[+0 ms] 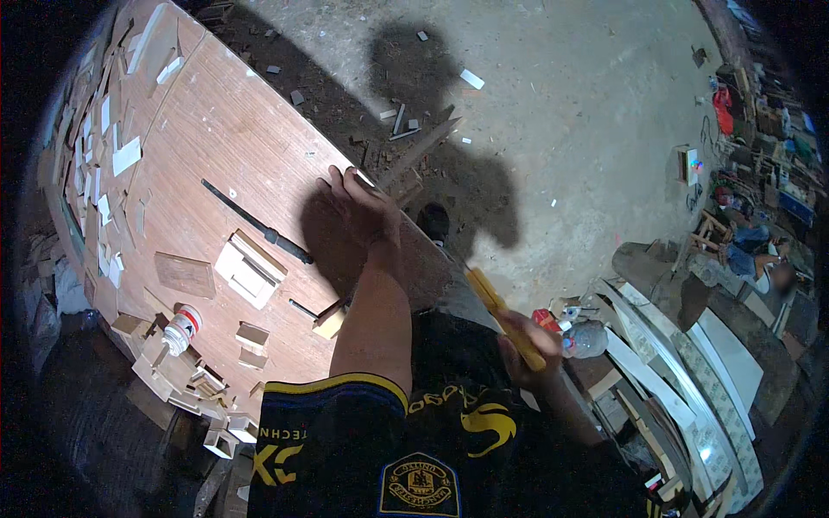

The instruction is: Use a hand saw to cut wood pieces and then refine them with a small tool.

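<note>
My left hand (363, 207) reaches to the long edge of the wooden table (246, 116), its fingers bent over a small pale piece (365, 180) there; what they grip is unclear. My right hand (527, 350) grips a yellow tool (488, 292) with a narrow tip, off the table's edge by my body. Left of my forearm lie a long dark tool (250, 220), a white piece with a slot (249, 268), a flat wooden block (184, 274) and a short metal tool (302, 309), with a white tub (181, 330) farther left.
Wood offcuts (125, 155) cover the table's left end, small boxes (220, 440) its near corner. Scraps (471, 78) litter the concrete floor (587, 104). Long white boards (717, 363) and a plastic jug (587, 338) stand at right. A seated person (760, 268) is at far right amid clutter.
</note>
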